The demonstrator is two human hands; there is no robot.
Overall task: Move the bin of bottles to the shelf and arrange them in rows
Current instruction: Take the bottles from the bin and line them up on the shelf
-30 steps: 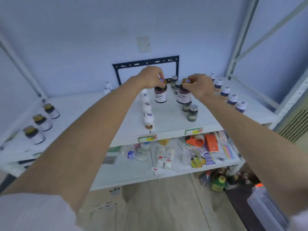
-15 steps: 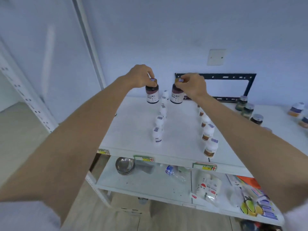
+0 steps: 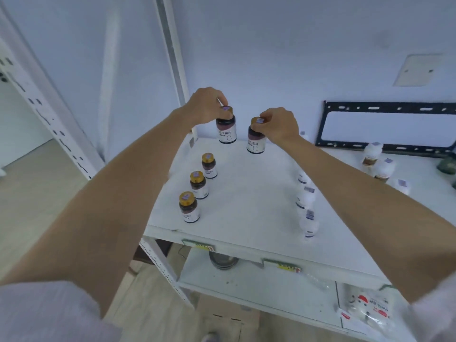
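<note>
Two dark bottles gripped by their gold caps above the white shelf point(image 3: 246, 198): left hand point(image 3: 204, 104) grasping one bottle point(image 3: 226, 130), right hand point(image 3: 280, 124) grasping another point(image 3: 256, 143). Lined up near the shelf's left edge, three matching bottles point(image 3: 199, 185).

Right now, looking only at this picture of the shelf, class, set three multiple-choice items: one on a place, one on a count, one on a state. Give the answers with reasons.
1. Where does the row of gold-capped dark bottles stand?
A. shelf's left side B. lower shelf C. floor

2. How many bottles are in that row?
A. one B. three C. six

3. What are the hands doing?
A. hanging idle B. each gripping a bottle's cap C. sharing one bottle

Answers: 1 A, the row stands on the top shelf, near its left edge. 2 B, three stand there. 3 B, left hand and right hand each grip one.
</note>
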